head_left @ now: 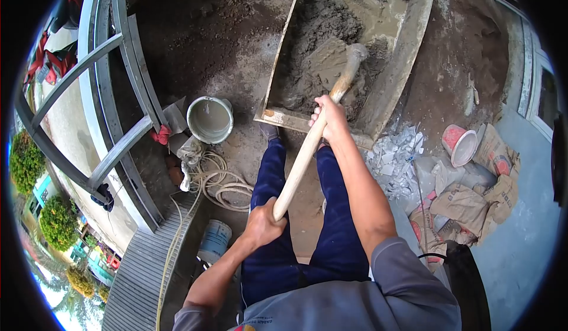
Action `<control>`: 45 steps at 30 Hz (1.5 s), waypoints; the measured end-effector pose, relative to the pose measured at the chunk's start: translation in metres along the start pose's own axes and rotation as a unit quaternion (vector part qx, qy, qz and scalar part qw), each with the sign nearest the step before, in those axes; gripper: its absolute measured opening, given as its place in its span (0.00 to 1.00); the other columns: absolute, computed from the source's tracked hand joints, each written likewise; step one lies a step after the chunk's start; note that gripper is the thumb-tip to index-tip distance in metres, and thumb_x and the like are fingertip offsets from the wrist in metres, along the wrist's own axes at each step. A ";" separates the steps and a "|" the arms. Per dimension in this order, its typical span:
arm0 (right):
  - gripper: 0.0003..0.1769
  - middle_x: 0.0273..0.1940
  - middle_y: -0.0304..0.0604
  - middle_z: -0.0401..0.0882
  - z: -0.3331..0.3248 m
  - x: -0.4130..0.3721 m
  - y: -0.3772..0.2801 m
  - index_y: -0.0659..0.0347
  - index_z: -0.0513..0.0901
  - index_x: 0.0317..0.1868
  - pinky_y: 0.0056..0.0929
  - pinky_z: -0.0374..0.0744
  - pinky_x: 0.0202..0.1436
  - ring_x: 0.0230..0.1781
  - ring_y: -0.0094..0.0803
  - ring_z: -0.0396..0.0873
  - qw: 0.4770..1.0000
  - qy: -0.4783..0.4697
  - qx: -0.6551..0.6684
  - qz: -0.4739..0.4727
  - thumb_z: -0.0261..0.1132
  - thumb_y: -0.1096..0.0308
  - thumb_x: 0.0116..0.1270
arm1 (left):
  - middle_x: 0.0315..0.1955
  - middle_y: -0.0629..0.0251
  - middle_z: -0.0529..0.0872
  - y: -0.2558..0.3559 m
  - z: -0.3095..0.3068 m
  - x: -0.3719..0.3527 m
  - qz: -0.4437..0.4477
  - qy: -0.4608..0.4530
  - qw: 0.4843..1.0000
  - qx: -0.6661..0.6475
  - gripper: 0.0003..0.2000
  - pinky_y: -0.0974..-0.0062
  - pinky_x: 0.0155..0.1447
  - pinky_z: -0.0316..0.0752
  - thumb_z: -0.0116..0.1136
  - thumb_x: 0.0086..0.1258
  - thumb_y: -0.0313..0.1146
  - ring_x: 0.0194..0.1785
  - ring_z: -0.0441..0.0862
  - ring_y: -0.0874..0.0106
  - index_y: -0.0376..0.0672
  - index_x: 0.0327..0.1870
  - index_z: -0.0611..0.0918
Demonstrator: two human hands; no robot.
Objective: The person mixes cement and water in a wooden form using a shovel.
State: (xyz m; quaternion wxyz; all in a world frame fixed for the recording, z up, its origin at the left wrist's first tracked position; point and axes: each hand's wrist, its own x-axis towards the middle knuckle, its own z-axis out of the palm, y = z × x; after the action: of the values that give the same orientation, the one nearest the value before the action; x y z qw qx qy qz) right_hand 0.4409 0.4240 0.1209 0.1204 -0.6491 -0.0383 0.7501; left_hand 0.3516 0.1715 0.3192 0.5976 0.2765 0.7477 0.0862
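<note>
Both of my hands grip the pale wooden handle of a hoe [306,153]. My left hand [264,223] is closed round its lower end, close to my left thigh. Farther up the shaft, my right hand [331,118] wraps round it near the trough's front edge. The hoe's blade [328,59] lies in wet grey mortar [316,20], smeared with it, so its edge is hard to make out. The mortar sits in a long mixing trough [393,88] with raised sides, and watery slurry [384,20] pools toward its far right.
A bucket of grey water [210,120] stands left of the trough, above a coiled hose [222,180]. Broken white shards [393,162], a pink-and-white tub [459,144] and crumpled cement sacks [461,207] lie to the right. A metal frame [118,147] rises at left.
</note>
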 end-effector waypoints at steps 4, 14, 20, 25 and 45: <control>0.10 0.22 0.38 0.69 -0.020 0.083 -0.069 0.62 0.75 0.33 0.38 0.75 0.19 0.15 0.31 0.70 0.991 0.026 -0.112 -0.066 0.68 0.67 0.62 | 0.32 0.36 0.85 0.034 0.068 0.099 0.026 0.044 0.996 -0.078 0.16 0.54 0.45 0.81 0.62 0.59 0.30 0.41 0.86 0.39 0.33 0.47 0.80; 0.10 0.23 0.38 0.70 -0.047 0.044 -0.269 0.66 0.76 0.39 0.34 0.75 0.20 0.18 0.27 0.70 0.949 0.039 -0.211 -0.231 0.67 0.68 0.66 | 0.34 0.33 0.86 0.164 0.116 0.180 0.122 0.038 0.981 -0.146 0.18 0.55 0.48 0.82 0.62 0.60 0.30 0.43 0.87 0.40 0.30 0.49 0.79; 0.08 0.24 0.38 0.69 -0.082 0.141 -0.239 0.61 0.73 0.35 0.38 0.77 0.21 0.19 0.30 0.71 0.963 0.031 -0.239 -0.120 0.64 0.69 0.68 | 0.32 0.32 0.86 0.186 0.123 0.181 0.041 0.031 0.987 -0.155 0.18 0.54 0.50 0.82 0.63 0.61 0.30 0.43 0.88 0.39 0.27 0.49 0.79; 0.08 0.21 0.37 0.66 -0.124 0.152 -0.153 0.59 0.72 0.34 0.40 0.76 0.20 0.17 0.32 0.69 0.980 0.012 -0.200 0.010 0.62 0.69 0.68 | 0.31 0.30 0.85 0.177 0.110 0.127 -0.013 0.002 0.994 -0.108 0.16 0.48 0.51 0.81 0.61 0.62 0.30 0.42 0.86 0.36 0.27 0.46 0.77; 0.10 0.23 0.39 0.68 -0.001 -0.006 0.001 0.59 0.72 0.32 0.44 0.78 0.26 0.18 0.33 0.70 0.986 0.022 0.164 0.025 0.66 0.69 0.66 | 0.25 0.45 0.84 0.088 -0.122 -0.005 -0.015 -0.072 0.994 0.079 0.14 0.58 0.41 0.79 0.62 0.58 0.27 0.31 0.86 0.55 0.32 0.44 0.79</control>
State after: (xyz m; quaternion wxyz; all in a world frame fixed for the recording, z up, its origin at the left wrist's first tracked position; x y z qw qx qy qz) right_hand 0.4423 0.4216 0.1264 0.2077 -0.6379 0.1043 0.7342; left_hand 0.2648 0.2671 0.3970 0.6277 0.3169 0.7111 -0.0020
